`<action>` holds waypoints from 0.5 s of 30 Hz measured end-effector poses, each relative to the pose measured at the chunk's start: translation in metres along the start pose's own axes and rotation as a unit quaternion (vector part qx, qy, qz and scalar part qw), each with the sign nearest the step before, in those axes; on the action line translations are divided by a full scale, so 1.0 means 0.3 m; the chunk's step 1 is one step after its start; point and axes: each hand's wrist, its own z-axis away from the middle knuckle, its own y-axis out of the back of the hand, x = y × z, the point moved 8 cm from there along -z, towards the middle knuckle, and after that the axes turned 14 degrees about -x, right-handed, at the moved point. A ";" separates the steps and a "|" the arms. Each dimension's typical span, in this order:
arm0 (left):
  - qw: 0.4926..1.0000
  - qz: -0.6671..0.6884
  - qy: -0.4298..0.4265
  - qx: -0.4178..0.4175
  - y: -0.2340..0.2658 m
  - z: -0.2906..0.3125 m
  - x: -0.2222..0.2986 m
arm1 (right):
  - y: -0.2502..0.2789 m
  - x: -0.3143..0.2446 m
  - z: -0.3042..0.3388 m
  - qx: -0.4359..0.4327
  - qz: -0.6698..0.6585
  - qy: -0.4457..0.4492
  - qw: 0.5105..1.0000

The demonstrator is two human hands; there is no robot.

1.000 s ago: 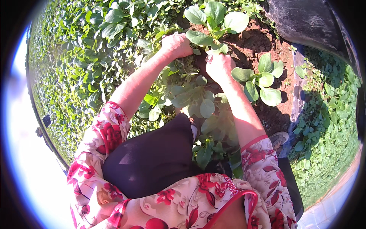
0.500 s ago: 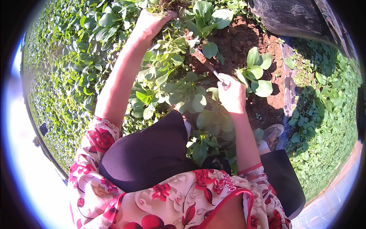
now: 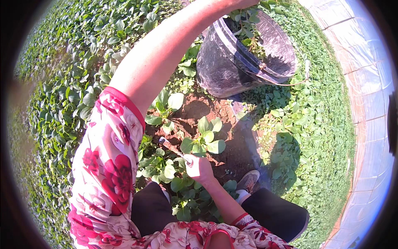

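Observation:
My right hand is closed round a slim digging tool, whose rusty, earth-brown blade points up and left over the soil. Just beyond that hand stands a young leafy green plant with rounded leaves. At the top edge my left hand reaches over the mouth of a dirty black bucket. Green leafy plants lie or hang in the bucket right under it. The fingers of my left hand are cut off by the frame, so their grip does not show.
Dense leafy greens cover the bed on the left, and more low plants grow on the right. Reddish soil shows in the middle. My shoe is on the ground at right. White plastic sheeting runs along the far right.
My left hand, which gripped a bunch of uprooted greens, has swung right and over the bucket. The view has shifted, bringing the bucket's mouth into sight. My right hand keeps the tool.

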 end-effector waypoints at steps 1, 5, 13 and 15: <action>0.981 -0.019 -0.005 -0.194 -0.065 0.012 0.071 | 0.010 0.007 0.023 0.017 -0.002 0.010 1.000; 0.963 0.131 -0.060 -0.228 -0.184 0.079 -0.007 | 0.030 0.074 0.061 0.068 0.024 -0.010 0.997; 0.903 0.386 0.107 -0.159 -0.318 0.776 -0.490 | 0.116 0.045 0.052 0.066 -0.036 -0.005 0.997; 0.883 0.394 0.192 -0.168 -0.371 0.988 -0.572 | 0.091 0.057 0.015 0.071 -0.088 0.021 0.993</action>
